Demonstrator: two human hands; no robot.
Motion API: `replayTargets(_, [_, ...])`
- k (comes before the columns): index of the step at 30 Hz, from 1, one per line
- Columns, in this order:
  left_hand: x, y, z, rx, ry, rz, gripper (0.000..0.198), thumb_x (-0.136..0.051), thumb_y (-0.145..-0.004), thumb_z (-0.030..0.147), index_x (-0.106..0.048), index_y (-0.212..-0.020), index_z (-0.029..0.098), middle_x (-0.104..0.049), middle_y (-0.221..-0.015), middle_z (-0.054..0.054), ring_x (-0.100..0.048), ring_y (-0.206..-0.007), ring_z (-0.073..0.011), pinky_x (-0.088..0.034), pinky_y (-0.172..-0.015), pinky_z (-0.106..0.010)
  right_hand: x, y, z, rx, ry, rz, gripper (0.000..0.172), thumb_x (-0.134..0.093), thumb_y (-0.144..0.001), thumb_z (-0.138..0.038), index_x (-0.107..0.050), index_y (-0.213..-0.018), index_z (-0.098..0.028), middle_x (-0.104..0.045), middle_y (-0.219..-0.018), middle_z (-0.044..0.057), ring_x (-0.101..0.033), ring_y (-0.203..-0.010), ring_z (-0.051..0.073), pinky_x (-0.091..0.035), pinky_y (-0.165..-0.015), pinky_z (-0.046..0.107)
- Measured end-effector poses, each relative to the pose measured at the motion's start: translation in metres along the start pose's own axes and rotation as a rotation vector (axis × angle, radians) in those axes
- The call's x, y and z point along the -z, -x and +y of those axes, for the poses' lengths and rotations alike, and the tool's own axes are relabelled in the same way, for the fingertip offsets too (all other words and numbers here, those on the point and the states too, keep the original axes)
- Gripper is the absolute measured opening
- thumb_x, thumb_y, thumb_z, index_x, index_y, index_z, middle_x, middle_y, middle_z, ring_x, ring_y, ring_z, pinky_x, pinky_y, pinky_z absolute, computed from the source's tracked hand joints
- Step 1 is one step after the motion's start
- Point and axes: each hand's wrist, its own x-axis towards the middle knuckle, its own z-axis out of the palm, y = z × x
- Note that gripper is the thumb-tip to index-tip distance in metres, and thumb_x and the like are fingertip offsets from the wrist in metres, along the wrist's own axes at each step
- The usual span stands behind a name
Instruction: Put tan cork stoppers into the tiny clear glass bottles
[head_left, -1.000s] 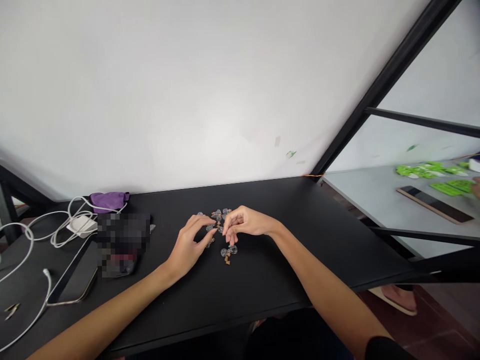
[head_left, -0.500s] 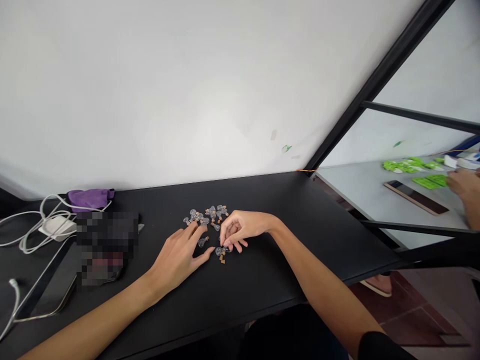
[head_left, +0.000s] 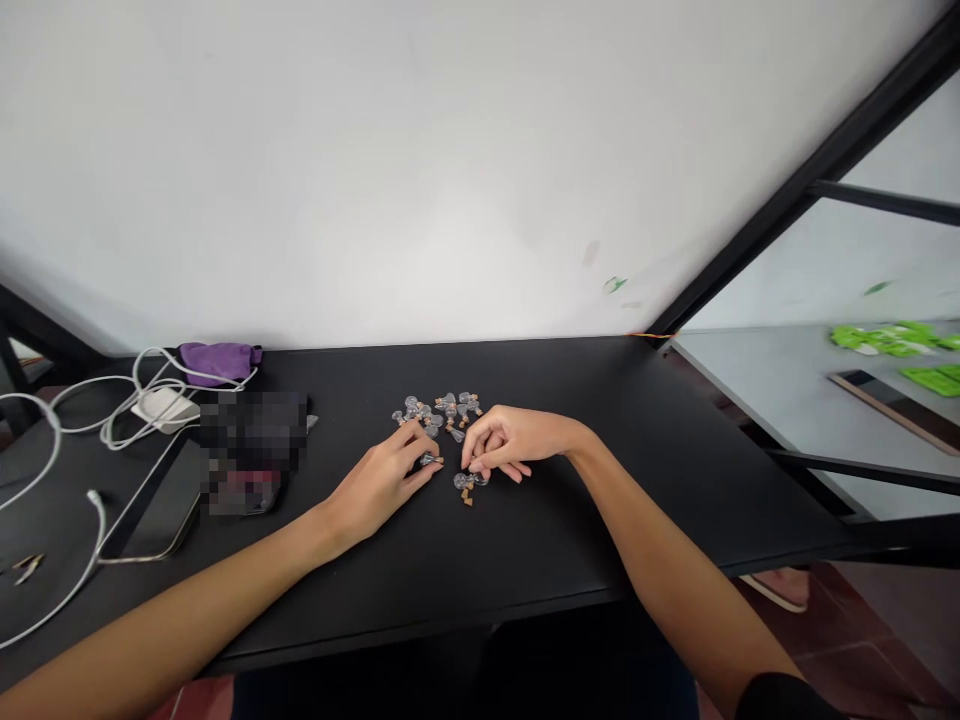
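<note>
My left hand (head_left: 379, 478) is low over the black table, its thumb and curled fingers around a small corked glass bottle (head_left: 429, 459). To its right, my right hand (head_left: 504, 440) bends down at the wrist with thumb and index finger pinched together. Whatever is between those fingertips is too small to make out. Just below them lies a small clear glass bottle (head_left: 461, 481), with loose cork stoppers (head_left: 467, 497) beside it. Behind both hands is a loose cluster of several tiny corked glass bottles (head_left: 448, 402) in different shapes.
On the left are a phone (head_left: 154, 505), white cables (head_left: 105, 520), a white charger (head_left: 169, 408), a purple pouch (head_left: 217, 362) and a blurred-out dark object (head_left: 255, 440). A wall stands behind the table (head_left: 525, 560). Past a black frame, a grey table (head_left: 795, 370) holds green packets and another phone.
My left fingers and thumb have drawn in around the corked bottle between them. My right hand stays pinched at nearly the same spot. The camera view has shifted left.
</note>
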Motion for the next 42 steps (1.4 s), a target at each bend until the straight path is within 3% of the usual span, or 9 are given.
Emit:
replayTargets(6, [-0.002, 0.001, 0.0, -0.052, 0.066, 0.008, 0.011, -0.051, -0.105, 0.023, -0.062, -0.107, 0.022, -0.055, -0.104, -0.003, -0.058, -0.078, -0.0116, -0.049, -0.073, -0.024, 0.0, 0.001, -0.004, 0.009, 0.027, 0.052, 0.037, -0.074, -0.088, -0.043, -0.07, -0.109, -0.012, -0.073, -0.079, 0.004, -0.058, -0.043, 0.006, -0.045, -0.04, 0.017])
replayTargets(11, [-0.002, 0.0, 0.001, -0.057, 0.079, 0.07, 0.012, -0.05, -0.105, 0.023, -0.062, -0.109, 0.023, -0.054, -0.105, -0.005, -0.059, -0.084, -0.0131, -0.051, -0.076, -0.025, 0.002, 0.005, -0.008, 0.04, 0.043, 0.115, 0.036, -0.074, -0.089, -0.041, -0.07, -0.11, -0.013, -0.063, -0.059, -0.003, -0.05, -0.039, 0.005, -0.039, -0.041, 0.017])
replayTargets(17, [-0.001, -0.002, 0.003, -0.051, 0.098, 0.134, 0.015, -0.051, -0.102, 0.017, -0.062, -0.111, 0.023, -0.055, -0.103, -0.004, -0.058, -0.082, -0.0125, -0.05, -0.075, -0.025, 0.003, 0.004, -0.003, 0.059, 0.041, 0.14, 0.038, -0.073, -0.089, -0.041, -0.068, -0.115, -0.014, -0.074, -0.091, 0.007, -0.055, -0.046, 0.005, -0.042, -0.042, 0.018])
replayTargets(21, [0.0, -0.002, 0.005, -0.04, 0.102, 0.106, 0.015, -0.053, -0.101, 0.017, -0.061, -0.111, 0.024, -0.056, -0.104, -0.004, -0.059, -0.085, -0.0134, -0.051, -0.076, -0.025, 0.002, 0.002, -0.004, 0.079, 0.049, 0.163, 0.032, -0.072, -0.09, -0.039, -0.069, -0.11, -0.015, -0.072, -0.084, 0.005, -0.058, -0.051, 0.007, -0.042, -0.044, 0.018])
replayTargets(25, [0.001, -0.002, 0.005, -0.044, 0.09, 0.107, 0.013, -0.053, -0.101, 0.02, -0.062, -0.11, 0.023, -0.058, -0.105, -0.004, -0.061, -0.088, -0.014, -0.052, -0.079, -0.026, 0.001, 0.003, -0.007, 0.059, 0.067, 0.08, 0.026, -0.076, -0.087, -0.037, -0.07, -0.098, -0.015, -0.069, -0.07, -0.001, -0.052, -0.042, 0.005, -0.046, -0.05, 0.02])
replayTargets(30, [0.001, -0.002, 0.005, -0.046, 0.099, 0.106, 0.012, -0.053, -0.101, 0.02, -0.062, -0.109, 0.023, -0.058, -0.106, -0.004, -0.061, -0.087, -0.0141, -0.052, -0.079, -0.026, -0.007, 0.005, -0.012, 0.008, 0.108, -0.082, 0.029, -0.08, -0.082, -0.037, -0.074, -0.101, -0.016, -0.064, -0.06, -0.005, -0.05, -0.037, 0.006, -0.04, -0.04, 0.018])
replayTargets(34, [0.002, -0.002, 0.006, -0.046, 0.085, 0.099, 0.012, -0.054, -0.1, 0.018, -0.061, -0.108, 0.023, -0.058, -0.106, -0.004, -0.061, -0.087, -0.0141, -0.052, -0.079, -0.026, -0.015, 0.004, -0.018, -0.035, 0.163, -0.064, 0.033, -0.079, -0.083, -0.036, -0.076, -0.11, -0.018, -0.061, -0.057, -0.007, -0.049, -0.036, 0.006, -0.039, -0.038, 0.017])
replayTargets(42, [0.002, -0.002, 0.006, -0.046, 0.079, 0.096, 0.013, -0.052, -0.101, 0.019, -0.063, -0.107, 0.022, -0.059, -0.105, -0.005, -0.062, -0.086, -0.0144, -0.054, -0.079, -0.027, -0.022, 0.002, -0.023, -0.068, 0.262, -0.036, 0.022, -0.074, -0.086, -0.034, -0.078, -0.101, -0.019, -0.061, -0.053, -0.007, -0.046, -0.035, 0.006, -0.037, -0.039, 0.018])
